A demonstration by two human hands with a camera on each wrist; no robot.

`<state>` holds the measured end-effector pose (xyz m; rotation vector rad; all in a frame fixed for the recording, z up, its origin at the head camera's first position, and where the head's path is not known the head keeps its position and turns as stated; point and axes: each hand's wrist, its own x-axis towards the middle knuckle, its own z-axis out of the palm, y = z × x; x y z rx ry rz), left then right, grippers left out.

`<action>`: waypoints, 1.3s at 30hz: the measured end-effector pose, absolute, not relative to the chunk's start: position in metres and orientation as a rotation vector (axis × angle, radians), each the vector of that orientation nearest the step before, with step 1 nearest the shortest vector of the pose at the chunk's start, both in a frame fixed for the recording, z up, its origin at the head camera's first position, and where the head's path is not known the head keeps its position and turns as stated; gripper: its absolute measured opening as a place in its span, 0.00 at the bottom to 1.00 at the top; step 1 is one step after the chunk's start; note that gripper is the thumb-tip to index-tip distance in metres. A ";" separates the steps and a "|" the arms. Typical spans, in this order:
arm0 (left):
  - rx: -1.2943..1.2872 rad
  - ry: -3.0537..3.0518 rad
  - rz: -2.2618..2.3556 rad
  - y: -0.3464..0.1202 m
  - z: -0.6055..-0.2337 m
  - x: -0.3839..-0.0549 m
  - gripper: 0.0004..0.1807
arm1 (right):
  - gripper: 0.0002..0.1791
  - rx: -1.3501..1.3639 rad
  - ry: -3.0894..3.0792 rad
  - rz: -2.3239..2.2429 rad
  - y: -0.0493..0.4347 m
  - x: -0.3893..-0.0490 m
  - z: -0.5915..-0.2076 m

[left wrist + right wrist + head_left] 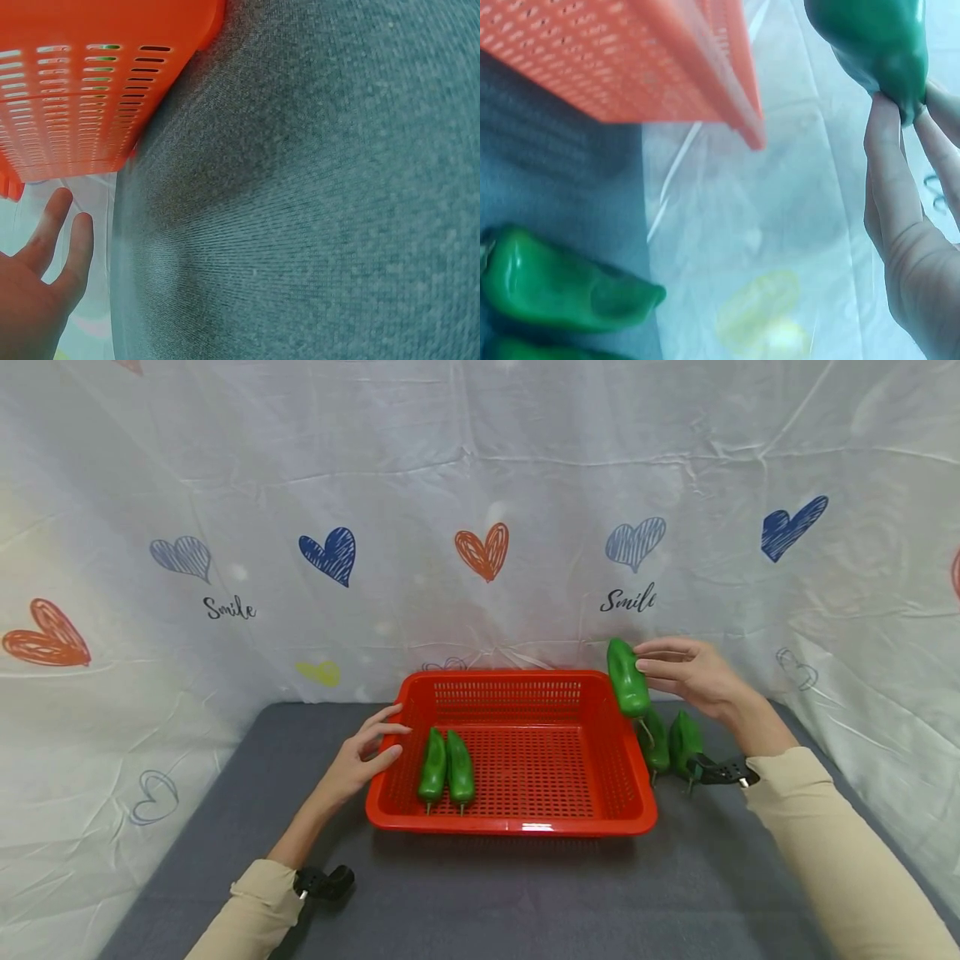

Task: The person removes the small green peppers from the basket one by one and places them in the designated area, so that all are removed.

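Observation:
My right hand (693, 678) pinches a green pepper (627, 678) between thumb and fingers, lifted over the right rim of the red plastic basket (517, 827). In the right wrist view the fingertips grip one end of that pepper (877, 37). Two green peppers (432, 768) lie side by side in the left part of the basket, stems toward me. At the basket's left rim, my left hand (363, 756) rests with its fingers spread and fairly straight. The left wrist view shows two fingers (79, 259) beside the perforated basket wall (82, 82).
Two more green peppers (684, 739) lie on the dark grey table (495, 893) right of the basket, partly behind the rim and right wrist. A white curtain (405, 468) with hearts and "Smile" lettering hangs behind. Each wrist wears a black strap (720, 771).

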<state>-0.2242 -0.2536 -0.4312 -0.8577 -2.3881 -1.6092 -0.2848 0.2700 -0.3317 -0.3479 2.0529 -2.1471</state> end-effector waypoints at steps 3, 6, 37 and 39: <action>-0.856 -2.387 -1.613 -0.254 -0.432 -0.224 0.17 | 0.13 -0.346 2.030 -2.162 0.281 -0.283 -0.335; -0.853 -2.387 -1.610 -0.254 -0.432 -0.225 0.17 | 0.13 -0.328 2.000 -2.196 0.292 -0.282 -0.338; -0.848 -2.389 -1.625 -0.254 -0.432 -0.225 0.17 | 0.16 -0.259 2.104 -2.115 0.389 -0.262 -0.398; -0.846 -2.392 -1.621 -0.254 -0.433 -0.225 0.17 | 0.16 -0.257 2.101 -2.120 0.393 -0.262 -0.402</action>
